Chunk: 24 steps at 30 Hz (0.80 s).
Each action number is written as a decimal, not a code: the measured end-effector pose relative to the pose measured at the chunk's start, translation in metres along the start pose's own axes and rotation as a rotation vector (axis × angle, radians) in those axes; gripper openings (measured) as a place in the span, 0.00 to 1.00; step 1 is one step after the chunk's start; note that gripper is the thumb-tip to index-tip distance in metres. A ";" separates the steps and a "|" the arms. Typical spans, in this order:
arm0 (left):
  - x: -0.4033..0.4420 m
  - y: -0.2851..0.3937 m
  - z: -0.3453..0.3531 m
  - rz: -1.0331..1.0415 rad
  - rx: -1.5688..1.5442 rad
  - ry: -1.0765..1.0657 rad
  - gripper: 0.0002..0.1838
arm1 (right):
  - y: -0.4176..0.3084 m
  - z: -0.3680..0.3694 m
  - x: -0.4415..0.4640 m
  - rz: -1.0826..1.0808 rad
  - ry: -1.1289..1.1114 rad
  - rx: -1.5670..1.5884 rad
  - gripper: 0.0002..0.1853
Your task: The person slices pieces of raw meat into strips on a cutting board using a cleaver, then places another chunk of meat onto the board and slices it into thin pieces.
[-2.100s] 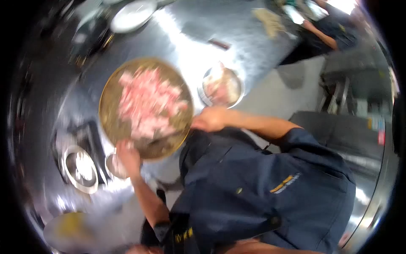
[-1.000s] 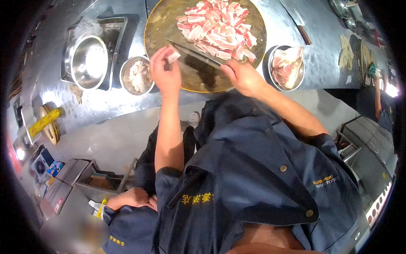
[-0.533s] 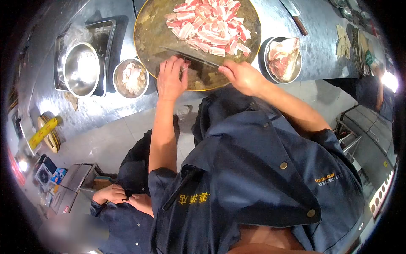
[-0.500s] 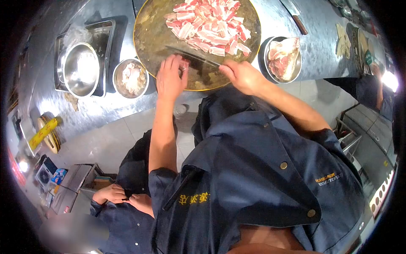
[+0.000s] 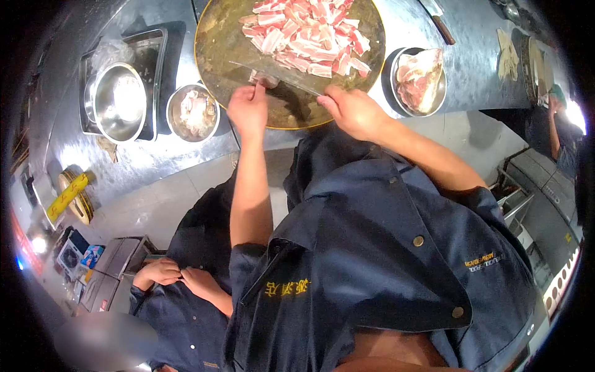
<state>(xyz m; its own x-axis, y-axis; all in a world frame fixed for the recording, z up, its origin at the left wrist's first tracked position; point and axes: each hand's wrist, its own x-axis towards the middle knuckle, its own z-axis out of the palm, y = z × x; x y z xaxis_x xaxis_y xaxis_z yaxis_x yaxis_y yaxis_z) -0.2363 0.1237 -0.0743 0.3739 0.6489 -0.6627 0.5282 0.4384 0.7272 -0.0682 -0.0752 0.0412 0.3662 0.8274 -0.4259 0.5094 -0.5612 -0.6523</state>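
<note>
Here, the right hand [image 5: 356,113] has a tight grip on the knife [image 5: 296,82]. The left hand [image 5: 249,113] pinches a meat bit [image 5: 268,82] beside it. Cut meat [image 5: 313,42] lies piled on the round board [image 5: 217,56].

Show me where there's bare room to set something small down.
The chopping board looks bare left of the sliced meat, beyond the tip of the knife. So does the steel table between the bowl right of the board and the pale cloth. It's crowded at the board's near side: left hand, right hand and meat piece.

The left hand [image 5: 249,111] pinches; the right hand [image 5: 357,114] grips.
</note>
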 end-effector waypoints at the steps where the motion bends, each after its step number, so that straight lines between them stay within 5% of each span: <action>1: -0.007 0.001 0.000 0.447 0.334 0.240 0.09 | 0.002 0.003 0.002 0.007 0.002 0.003 0.22; 2: -0.013 0.004 0.002 0.896 0.664 0.480 0.08 | 0.005 0.006 0.004 -0.003 0.014 -0.013 0.22; 3: -0.006 -0.001 0.000 1.108 0.688 0.414 0.10 | 0.005 0.007 0.006 -0.015 0.026 -0.028 0.22; 6: 0.010 -0.012 0.002 1.314 0.790 0.282 0.11 | 0.002 -0.002 0.007 -0.038 0.060 0.008 0.22; 24: 0.023 -0.020 -0.002 1.240 0.862 0.179 0.20 | -0.014 0.007 0.028 -0.102 0.058 0.008 0.23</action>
<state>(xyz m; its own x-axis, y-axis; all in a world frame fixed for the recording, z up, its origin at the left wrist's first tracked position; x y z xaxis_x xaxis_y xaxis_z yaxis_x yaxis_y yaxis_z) -0.2400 0.1315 -0.1034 0.8416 0.4152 0.3454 0.2534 -0.8683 0.4264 -0.0700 -0.0439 0.0337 0.3572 0.8772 -0.3207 0.5400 -0.4742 -0.6954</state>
